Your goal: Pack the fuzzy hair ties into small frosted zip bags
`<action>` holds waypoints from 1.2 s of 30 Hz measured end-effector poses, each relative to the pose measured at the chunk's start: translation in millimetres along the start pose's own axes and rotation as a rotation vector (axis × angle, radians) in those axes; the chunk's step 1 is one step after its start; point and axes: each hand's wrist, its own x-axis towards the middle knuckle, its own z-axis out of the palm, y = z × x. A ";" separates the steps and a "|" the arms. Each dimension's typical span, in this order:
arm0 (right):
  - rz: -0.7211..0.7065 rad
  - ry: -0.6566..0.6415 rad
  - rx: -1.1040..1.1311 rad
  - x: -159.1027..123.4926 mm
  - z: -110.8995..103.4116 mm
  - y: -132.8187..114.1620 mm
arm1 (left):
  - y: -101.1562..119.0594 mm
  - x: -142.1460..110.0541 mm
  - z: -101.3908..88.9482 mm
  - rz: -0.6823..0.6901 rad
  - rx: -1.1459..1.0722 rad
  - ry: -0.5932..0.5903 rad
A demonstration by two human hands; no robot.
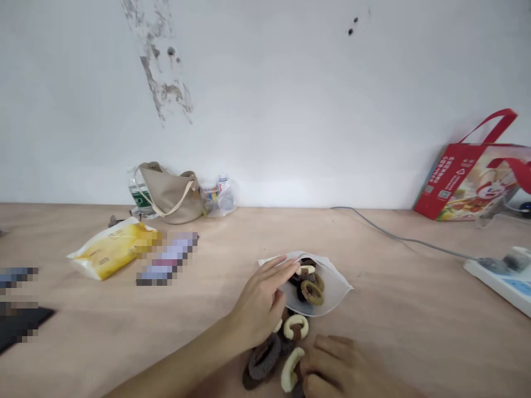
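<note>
White plaster wall [265,94], scuffed grey at upper left, meets a pale wood-toned tabletop [232,237]. Near the centre lies a frosted, translucent plastic pouch [334,284], its mouth turned toward the person, holding fuzzy ring-shaped hair ties [312,292] in brown and cream. More lie outside at the pouch's 6 o'clock: a cream looped hair tie [296,326], a dark brown textured hair tie [264,358] and a second cream hair tie [290,371], soft and chunky, piled and overlapping. Left hand [259,304] lies open, fingers extended across the pouch's upper edge, pinching nothing visibly. Right hand [332,370] sits low at 6 o'clock, curled beside the second cream tie; its hold is partly out of frame, so whether it grips cannot be told. Further out: beige fabric shoulder bag [170,193] at 10 o'clock, glossy yellow packet [110,249] at 9, red printed gift bag [473,179] at 2, white power strip [498,282] at 3.
</note>
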 end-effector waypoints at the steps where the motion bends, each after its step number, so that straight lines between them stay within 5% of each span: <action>1: 0.019 0.002 0.021 0.2 -4.1 -0.2 | 0.0 -0.1 -0.1 -0.002 -0.003 0.000; 8: 0.174 0.294 -0.222 -5.8 -28.3 15.9 | 1.2 -1.0 -1.1 0.034 -0.036 -0.006; 14: 0.037 0.120 -0.137 -2.0 -4.8 11.3 | 2.6 0.4 -1.0 -0.006 -0.029 -0.016; 20: 0.071 -0.043 -0.174 -7.6 17.2 6.8 | 0.9 0.3 -1.0 -0.002 -0.008 -0.005; 36: 0.165 0.115 -0.272 -8.1 3.9 16.5 | 4.4 3.6 -3.4 -0.039 -0.121 0.028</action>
